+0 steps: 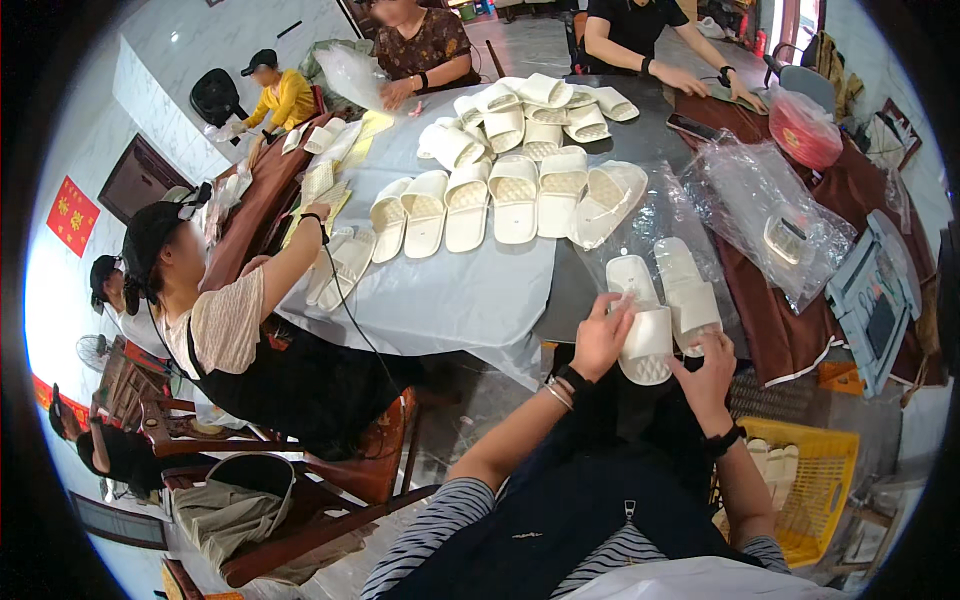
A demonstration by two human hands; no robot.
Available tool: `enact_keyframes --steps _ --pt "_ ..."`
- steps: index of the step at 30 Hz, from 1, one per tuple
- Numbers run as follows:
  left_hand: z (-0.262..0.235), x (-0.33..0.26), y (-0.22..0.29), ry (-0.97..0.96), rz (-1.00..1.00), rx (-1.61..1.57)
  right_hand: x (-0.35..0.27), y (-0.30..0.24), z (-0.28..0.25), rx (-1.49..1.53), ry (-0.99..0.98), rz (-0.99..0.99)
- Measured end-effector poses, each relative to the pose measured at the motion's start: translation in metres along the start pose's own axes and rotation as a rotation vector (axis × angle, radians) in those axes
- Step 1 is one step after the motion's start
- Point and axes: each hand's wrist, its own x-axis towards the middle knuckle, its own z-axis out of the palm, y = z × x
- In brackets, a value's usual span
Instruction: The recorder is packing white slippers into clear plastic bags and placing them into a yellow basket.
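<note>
A pair of cream slide slippers lies at the near edge of the table in front of me. My left hand grips the edge of the left slipper, fingertips near its strap. At the toe ends, my right hand has its fingers on the right slipper and its thumb by the left one's toe. Clear plastic glints around the pair; whether it wraps them I cannot tell. Beyond my left hand stands a row of cream slippers, with one pair in a clear bag at its right end.
A heap of slippers sits farther back on the grey-covered table. To the right lie clear plastic bags, a red bag and a blue plastic stool. A yellow crate with slippers stands below my right arm. Co-workers sit left and opposite.
</note>
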Motion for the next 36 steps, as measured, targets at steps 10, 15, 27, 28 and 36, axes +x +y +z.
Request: enact_keyframes --steps 10,15,27,28,36 --pt "-0.015 -0.001 0.023 -0.144 -0.007 0.370 0.023 0.019 0.034 0.218 0.083 0.248" --pt "-0.029 0.024 0.059 -0.104 0.067 0.642 0.030 0.027 0.033 0.371 -0.060 0.103" --pt "0.031 0.083 0.053 0.011 0.455 0.504 0.028 0.031 0.029 0.347 0.236 0.260" --pt "0.032 0.081 0.057 0.016 0.427 0.422 0.026 0.033 0.028 0.342 0.238 0.267" --pt "0.034 0.034 0.086 -0.031 0.419 0.389 0.017 0.030 0.016 0.296 0.278 0.188"
